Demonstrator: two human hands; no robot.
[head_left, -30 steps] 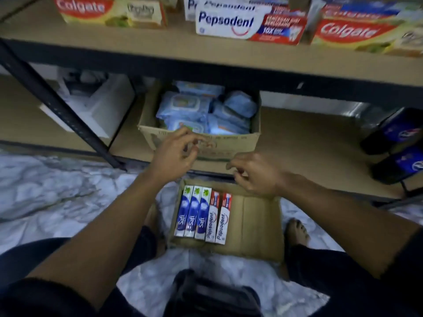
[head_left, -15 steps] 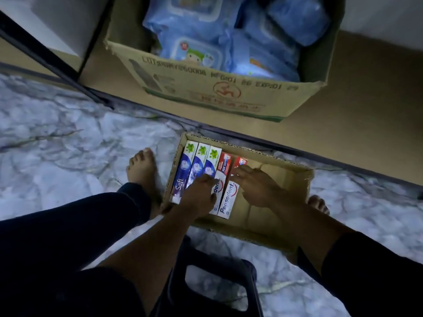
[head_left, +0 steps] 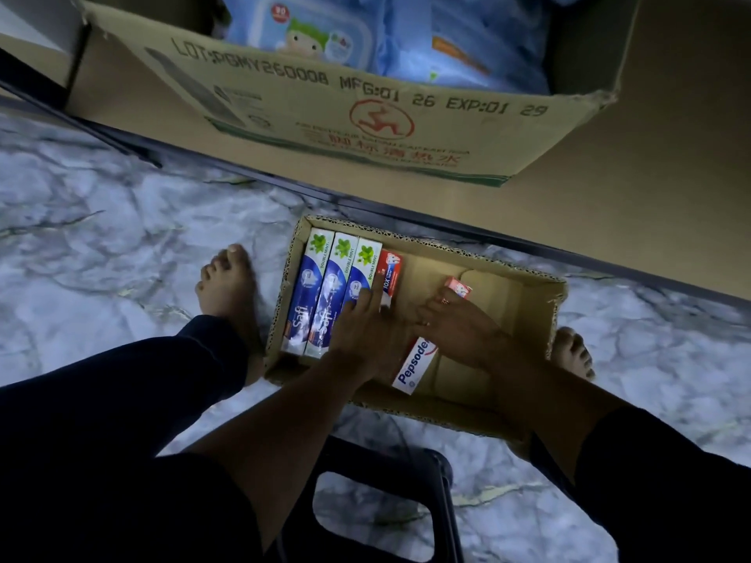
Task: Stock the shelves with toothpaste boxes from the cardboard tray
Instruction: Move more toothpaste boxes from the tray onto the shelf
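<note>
The cardboard tray (head_left: 502,304) sits on the marble floor (head_left: 101,237) at the centre of the frame, just below the dark edge of the lowest shelf board (head_left: 670,197). Three blue-and-white Safi boxes (head_left: 313,290) lie side by side against the tray's left wall, and a red Pepsodent box (head_left: 391,274) lies next to them in the same row. A second Pepsodent box (head_left: 414,365) lies slanted, its far end swung away from the row toward the right. The left hand (head_left: 365,331) lies flat with straight fingers over the third Safi box and the first Pepsodent box, gripping nothing. The right hand (head_left: 459,331) covers the middle of the slanted box, fingers spread over it; whether it pinches the box or only rests on it cannot be told. A bare foot shows on each side of the tray. In the upper part of the frame a large carton (head_left: 325,115) on the shelf board holds blue wipe packs (head_left: 309,30).
</note>
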